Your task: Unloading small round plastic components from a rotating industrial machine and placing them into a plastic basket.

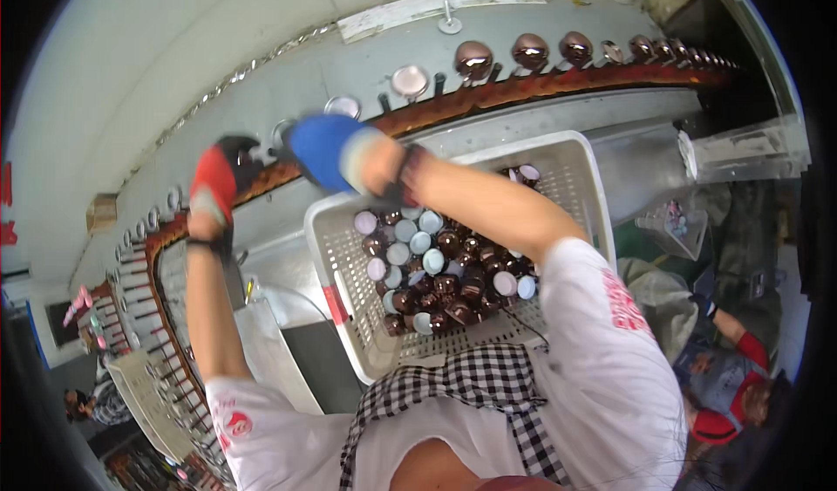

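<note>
My left hand (225, 177), in a red glove with black fingers, is at the curved conveyor rail (405, 123). Its fingers are curled in; what they hold, if anything, is hidden. Close beside it, my right hand (330, 149) in a blue glove reaches over the same rail, its fingers smeared by motion. A round metal holder (282, 132) shows between the two hands. Below my right forearm, a pale perforated plastic basket (595, 181) holds many glossy dark brown cup-shaped pieces (449, 243), some turned with pale blue or pink openings (421, 242) up.
Glossy brown domed pieces (473, 59) stand on the rail to the right; pale round holders (410, 81) stand nearer my hands. Bare spindles (139, 299) line the rail's left curve. A co-worker (741, 386) is at the lower right, near a small clear bin (684, 229).
</note>
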A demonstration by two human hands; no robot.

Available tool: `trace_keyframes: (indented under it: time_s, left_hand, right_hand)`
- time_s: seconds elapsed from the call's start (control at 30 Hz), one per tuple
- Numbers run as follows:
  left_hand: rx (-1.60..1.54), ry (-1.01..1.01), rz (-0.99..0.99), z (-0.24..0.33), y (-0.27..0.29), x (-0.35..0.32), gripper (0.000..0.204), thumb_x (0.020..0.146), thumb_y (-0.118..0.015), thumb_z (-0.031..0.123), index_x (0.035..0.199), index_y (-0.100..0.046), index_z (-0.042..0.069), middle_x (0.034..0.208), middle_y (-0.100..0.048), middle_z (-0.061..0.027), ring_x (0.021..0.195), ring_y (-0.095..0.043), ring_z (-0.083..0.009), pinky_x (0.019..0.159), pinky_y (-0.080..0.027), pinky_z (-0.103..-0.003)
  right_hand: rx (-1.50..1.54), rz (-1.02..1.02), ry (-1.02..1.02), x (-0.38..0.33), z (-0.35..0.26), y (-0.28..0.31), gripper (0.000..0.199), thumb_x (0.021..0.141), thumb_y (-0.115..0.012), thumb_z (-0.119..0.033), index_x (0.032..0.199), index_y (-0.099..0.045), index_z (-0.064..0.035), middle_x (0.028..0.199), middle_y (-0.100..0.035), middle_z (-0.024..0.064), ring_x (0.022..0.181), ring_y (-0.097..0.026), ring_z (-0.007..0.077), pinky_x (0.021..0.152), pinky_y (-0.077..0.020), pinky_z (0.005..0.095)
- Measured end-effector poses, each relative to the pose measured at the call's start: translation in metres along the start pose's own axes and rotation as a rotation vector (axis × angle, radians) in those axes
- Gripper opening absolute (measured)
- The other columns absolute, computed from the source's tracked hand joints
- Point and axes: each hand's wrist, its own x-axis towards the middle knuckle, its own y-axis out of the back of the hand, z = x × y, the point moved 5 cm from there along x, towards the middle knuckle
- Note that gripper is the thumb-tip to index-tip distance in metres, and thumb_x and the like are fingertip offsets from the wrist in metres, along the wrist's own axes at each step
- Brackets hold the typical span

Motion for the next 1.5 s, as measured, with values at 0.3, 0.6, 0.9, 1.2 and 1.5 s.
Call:
trace_keyframes:
  time_s: [0.3, 0.6, 0.9, 1.2, 1.5]
  left_hand:
    - [0.022, -0.845, -0.13, 0.215, -0.14, -0.055, 0.077, 0.083, -0.089, 0.023, 0.152, -0.058, 0.006, 0.158, -0.052, -0.0261, 0.149, -0.047, -0.043, 0.124, -0.039, -0.048]
    - [0.157, -0.478, 0.168, 0.229, -0.165, 0.052, 0.019, 0.091, -0.072, 0.011, 0.107, -0.075, 0.001, 0.096, -0.076, -0.0202, 0.082, -0.074, -0.0337, 0.073, -0.058, -0.044]
    - [0.225, -0.3, -0.575, 0.3, -0.193, -0.058, 0.037, 0.095, -0.081, 0.025, 0.125, -0.075, 0.003, 0.13, -0.074, -0.0165, 0.118, -0.072, -0.0296, 0.101, -0.056, -0.041]
    - [-0.042, -0.378, -0.048, 0.462, -0.271, 0.148, 0.08, 0.095, -0.079, 0.046, 0.156, -0.053, 0.001, 0.134, -0.072, -0.023, 0.12, -0.07, -0.0308, 0.107, -0.052, -0.045]
    - [0.608, -0.84, -0.585, 0.411, -0.346, -0.029, 0.056, 0.087, -0.087, 0.04, 0.131, -0.073, 0.008, 0.136, -0.069, -0.0238, 0.123, -0.068, -0.0408, 0.102, -0.055, -0.052]
  right_hand:
    - [-0.262, 0.106, -0.352, -0.148, 0.189, 0.191, 0.05, 0.09, -0.078, -0.031, 0.131, -0.071, -0.0039, 0.132, -0.071, 0.0261, 0.107, -0.073, 0.0419, 0.093, -0.0592, 0.0497]
    - [-0.141, 0.318, -0.278, -0.155, 0.191, 0.241, 0.043, 0.09, -0.075, -0.043, 0.118, -0.075, -0.0103, 0.106, -0.078, 0.0182, 0.101, -0.074, 0.0404, 0.092, -0.0569, 0.0515]
    - [-0.191, 0.085, -0.252, -0.302, 0.278, 0.246, 0.067, 0.087, -0.078, -0.037, 0.146, -0.064, -0.0084, 0.125, -0.074, 0.0237, 0.114, -0.072, 0.0427, 0.096, -0.0584, 0.0495]
    - [-0.039, -0.119, -0.205, -0.303, 0.184, 0.202, 0.025, 0.087, -0.067, -0.015, 0.107, -0.08, -0.0067, 0.103, -0.078, 0.0209, 0.091, -0.076, 0.0389, 0.084, -0.0611, 0.0482]
    - [-0.158, 0.315, -0.647, -0.379, 0.449, 0.394, 0.064, 0.089, -0.077, -0.038, 0.145, -0.065, -0.0084, 0.117, -0.075, 0.0222, 0.1, -0.072, 0.0443, 0.095, -0.058, 0.0515]
